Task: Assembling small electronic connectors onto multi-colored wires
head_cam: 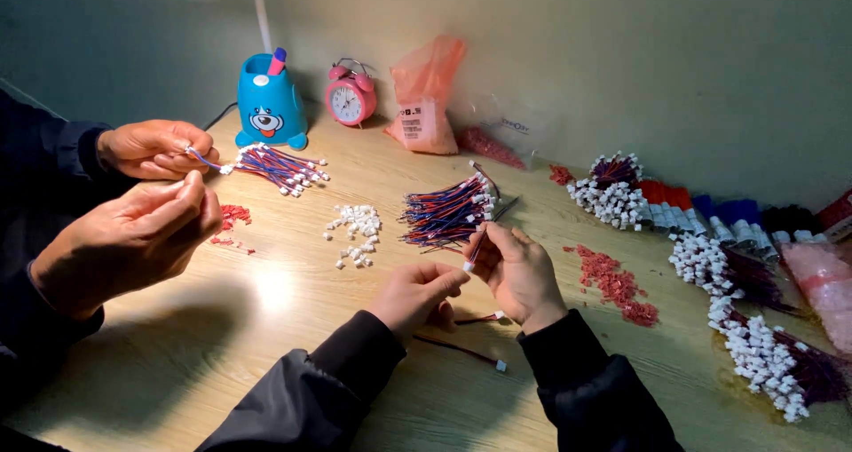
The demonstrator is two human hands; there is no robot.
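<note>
Pinched between my right hand's (519, 274) thumb and fingertips is a thin red-and-blue wire (477, 249), low in the middle of the frame, with its white plug (468, 266) pointing down toward my left hand (417, 294). My left fingertips are closed right at that plug; whether they grip a second small part I cannot tell, since the fingers hide it.

To do this well, I judge the plug should stay square to whatever my left fingers meet it with, both hands braced low over the table (266, 345), and the push short and straight so the wire does not kink.

Just below my hands lie two loose wires (461, 350), touching the table near my sleeves; my wrists could sweep them. Just above my hands, near centre, sits the wire bundle (446, 212), with a heap of white plugs (353, 233) to its left. Red bits (617, 283) lie right of my right hand, and further right white-ended bundles (754, 345) run toward the frame's lower right.

At the left of the frame another person's hands (133, 230) work a wire of their own, well apart from mine. Between us, lower left of centre, the wood shows bare, the most open room I can see.
</note>
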